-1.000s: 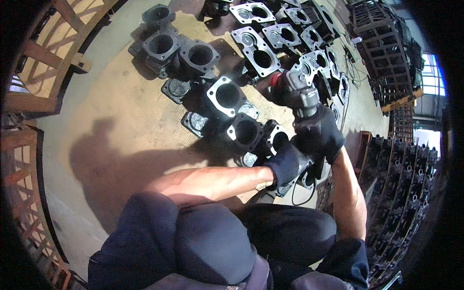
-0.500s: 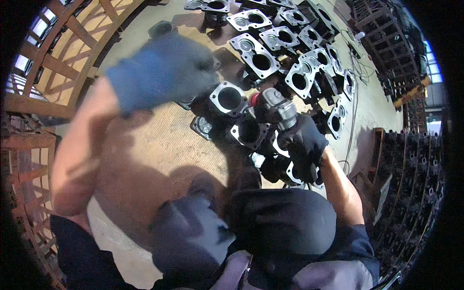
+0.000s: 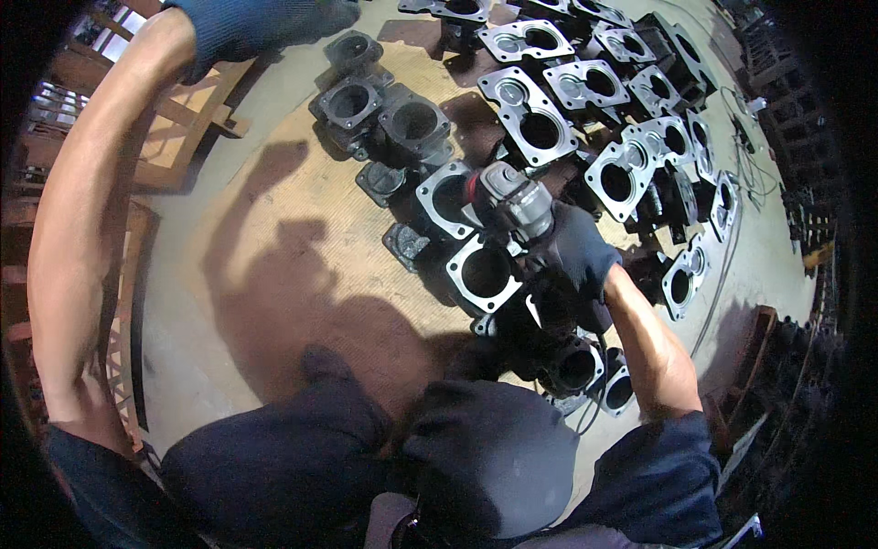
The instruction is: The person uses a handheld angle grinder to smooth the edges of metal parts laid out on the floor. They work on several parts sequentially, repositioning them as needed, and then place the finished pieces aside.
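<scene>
My right hand [image 3: 583,252], in a dark glove, is closed around an angle grinder [image 3: 519,203]. The grinder's grey head lies over black metal castings, near a flange with a large round hole [image 3: 445,203] and a square-flanged casting [image 3: 471,295]. My left hand [image 3: 265,29], in a blue knitted glove, is raised at the upper left, partly cut off by the picture's top edge. Its fingers are dark and only partly in view, so I cannot tell what they do. Nearest to it stands a dark, unpolished casting [image 3: 353,50].
Several castings with bright flat flanges [image 3: 530,119] crowd a tan board [image 3: 274,220], mostly to the right. Darker castings [image 3: 349,102] stand at its far left. A cable [image 3: 709,316] runs along the floor. Wooden crates [image 3: 169,151] line the left side, stacked parts [image 3: 796,384] the right.
My left hand has moved from over the castings up and to the left, uncovering dark castings. My right hand still holds the grinder at about the same place. The view has shifted.
</scene>
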